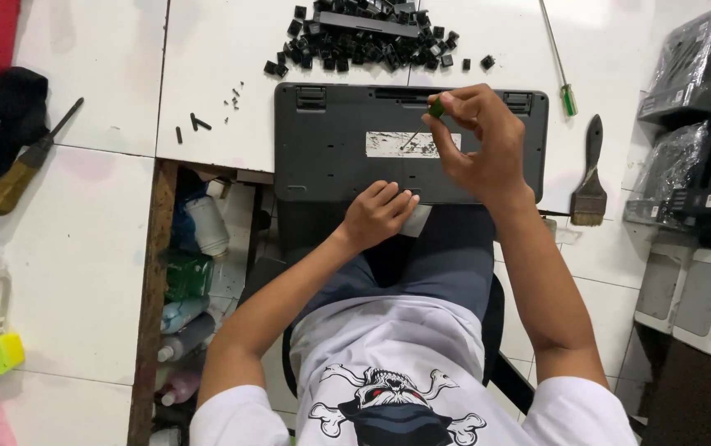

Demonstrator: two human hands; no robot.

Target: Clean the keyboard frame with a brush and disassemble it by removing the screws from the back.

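I note the keyboard (330,157) casing is matt dark-grey plastic, its paper label (413,144) scuffed and torn. The loose keycaps (372,37) are black plastic — slightly glossy. The bench (215,74) is smooth white laminate with a bare wood edge. The brush (591,177) has a dark handle, pale bristles. The screwdriver (558,58) shaft is bright metal — handle green plastic.

L hand (378,213): arm reaches fwd from lower left, elbow bent, wrist straight, fingers curled loosely, knuckles up, pressing down flat. R hand (477,140): forearm runs up from lower right, wrist raised and cocked, thumb and fingertips pinched tight in a small grip, higher than L.
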